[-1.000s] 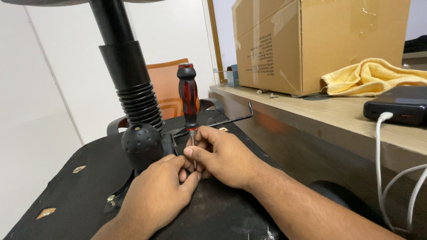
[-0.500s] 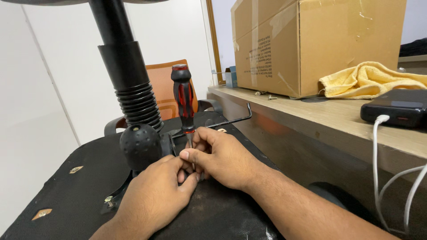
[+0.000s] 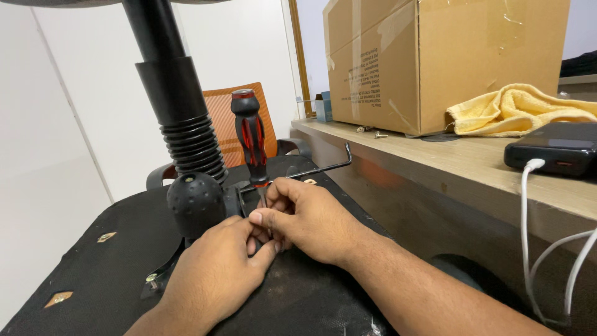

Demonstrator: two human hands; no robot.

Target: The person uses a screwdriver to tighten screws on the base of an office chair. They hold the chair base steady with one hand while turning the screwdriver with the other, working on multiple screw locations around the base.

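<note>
Down on the black seat underside (image 3: 93,261), near to far:
Left hand (image 3: 214,277): curling in from the near side, fingertips pressing against the right thumb at the shaft's foot.
Right hand (image 3: 308,221): pinching shut around the screwdriver (image 3: 250,144) shaft, low down (tip is hidden between both hands).
Screwdriver: standing almost upright, red-black handle leaning slightly left, rising just beyond the knuckles; right hand is nearer.
Behind: black knob (image 3: 196,200), chair column (image 3: 174,93), cardboard box (image 3: 435,59).

Right of the fingers (image 3: 267,218), a wooden desk (image 3: 448,162) carries a cardboard box (image 3: 435,59), yellow towel (image 3: 516,112) and black power bank (image 3: 553,146).
</note>
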